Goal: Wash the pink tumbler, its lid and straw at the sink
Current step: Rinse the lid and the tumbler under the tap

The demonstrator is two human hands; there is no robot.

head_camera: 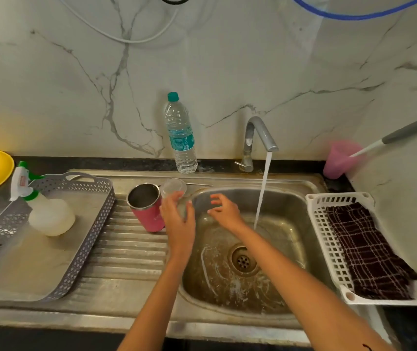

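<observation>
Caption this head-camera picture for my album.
Tap running; left hand by the clear lid and pink tumbler, right hand open over the sink.

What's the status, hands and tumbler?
Left hand at clear plastic lid; right hand open over basin. Pink steel tumbler upright on drainboard. Tap running; nothing blocking.

Open basin (286, 219) between tumbler (146, 209), basket (314, 224)
</observation>
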